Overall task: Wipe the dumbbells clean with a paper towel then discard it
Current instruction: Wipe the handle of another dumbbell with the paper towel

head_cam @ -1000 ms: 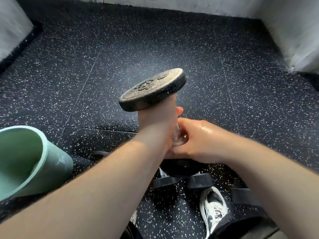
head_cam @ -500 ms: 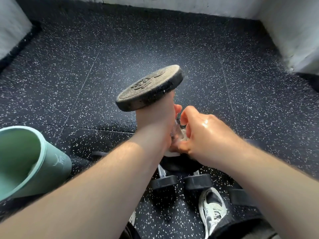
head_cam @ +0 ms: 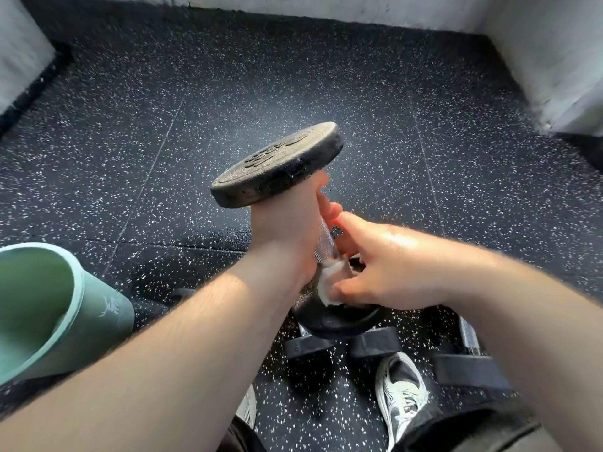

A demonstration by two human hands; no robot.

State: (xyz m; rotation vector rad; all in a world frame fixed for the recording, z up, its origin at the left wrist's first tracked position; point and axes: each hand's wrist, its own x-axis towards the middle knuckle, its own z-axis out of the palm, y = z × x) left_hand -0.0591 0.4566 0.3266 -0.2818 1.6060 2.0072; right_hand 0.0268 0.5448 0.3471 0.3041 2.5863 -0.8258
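A black dumbbell (head_cam: pixel 277 164) stands tilted in front of me, one round head up and the other head near the floor. My left hand (head_cam: pixel 287 230) grips its metal handle just under the upper head. My right hand (head_cam: pixel 378 265) pinches a crumpled white paper towel (head_cam: pixel 329 282) against the lower part of the handle, right above the bottom head. Most of the towel is hidden under my fingers.
More black dumbbells (head_cam: pixel 342 345) lie on the speckled rubber floor (head_cam: pixel 163 125) below my hands. A green bin (head_cam: pixel 49 308) stands at the left edge. My white shoes (head_cam: pixel 401 386) are at the bottom. White walls (head_cam: pixel 554 53) border the floor at the back and right.
My right hand has slid down the handle toward the lower head, and the white towel now shows under its fingers. The dumbbell has tilted slightly and shifted.
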